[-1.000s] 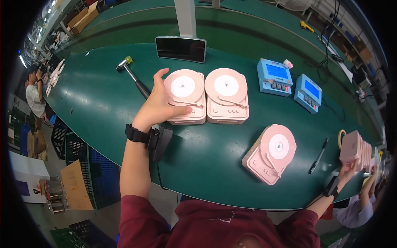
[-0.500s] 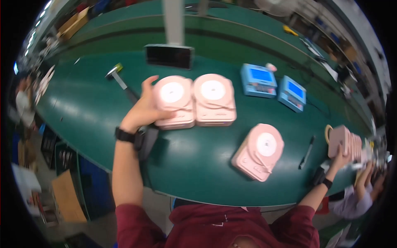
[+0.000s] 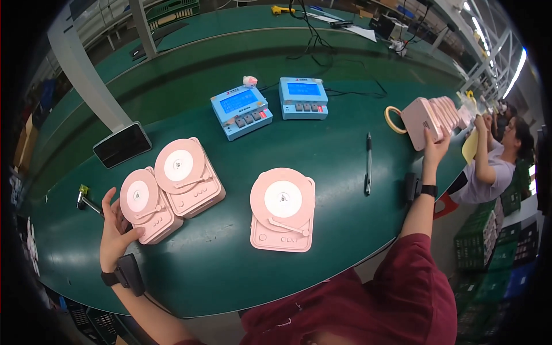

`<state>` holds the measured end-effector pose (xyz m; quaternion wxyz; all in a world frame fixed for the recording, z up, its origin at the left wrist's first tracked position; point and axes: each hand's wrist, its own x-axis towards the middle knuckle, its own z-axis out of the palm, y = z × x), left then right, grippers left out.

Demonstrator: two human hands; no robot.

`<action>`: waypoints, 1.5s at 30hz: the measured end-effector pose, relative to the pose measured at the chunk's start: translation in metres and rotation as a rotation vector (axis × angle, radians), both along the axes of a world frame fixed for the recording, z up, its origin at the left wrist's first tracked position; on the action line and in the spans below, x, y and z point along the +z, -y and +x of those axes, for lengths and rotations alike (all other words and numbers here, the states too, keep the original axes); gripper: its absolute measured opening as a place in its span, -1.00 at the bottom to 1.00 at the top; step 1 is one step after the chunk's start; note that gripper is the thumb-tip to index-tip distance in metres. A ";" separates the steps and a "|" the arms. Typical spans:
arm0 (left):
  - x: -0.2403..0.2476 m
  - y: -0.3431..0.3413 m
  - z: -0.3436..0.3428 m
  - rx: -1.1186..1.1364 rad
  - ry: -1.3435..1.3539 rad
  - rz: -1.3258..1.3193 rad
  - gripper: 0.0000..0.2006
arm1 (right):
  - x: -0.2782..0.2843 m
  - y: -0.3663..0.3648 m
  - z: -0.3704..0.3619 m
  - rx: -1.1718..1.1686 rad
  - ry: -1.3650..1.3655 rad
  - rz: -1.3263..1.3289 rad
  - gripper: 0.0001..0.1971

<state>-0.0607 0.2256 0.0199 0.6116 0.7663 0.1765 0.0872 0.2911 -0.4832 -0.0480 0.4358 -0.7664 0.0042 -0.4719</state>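
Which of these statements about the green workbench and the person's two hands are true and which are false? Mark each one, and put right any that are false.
1. The left hand touches the leftmost pink record-player-shaped box. True.
2. The right hand holds the black pen. False: the pen lies alone on the green table; the right hand is at the row of pink boxes standing on edge.
3. Two blue devices with screens sit side by side farther back on the table. True.
4. The pink box nearest the person is stacked on another. False: it lies flat, apart from the others.
5. Both wrists wear dark bands. True.
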 end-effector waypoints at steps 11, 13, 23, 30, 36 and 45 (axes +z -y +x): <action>0.000 0.002 0.000 0.019 -0.026 0.014 0.14 | 0.003 0.039 0.022 0.078 0.042 0.004 -0.44; 0.000 0.000 0.001 -0.002 -0.020 0.010 0.14 | 0.004 0.049 0.023 0.064 0.033 -0.004 -0.44; -0.002 -0.001 0.002 0.014 -0.004 0.001 0.14 | 0.014 0.040 0.035 0.025 -0.145 -0.170 -0.42; 0.000 0.003 0.000 0.027 -0.008 -0.018 0.09 | 0.037 -0.076 0.007 -0.539 -0.084 -0.944 -0.51; 0.008 0.006 -0.003 0.034 -0.035 0.003 0.06 | 0.030 -0.095 0.019 0.260 -0.626 -0.825 -0.78; 0.011 0.003 -0.017 0.036 -0.031 0.012 0.04 | 0.072 -0.243 -0.028 0.778 -0.770 -0.818 -0.86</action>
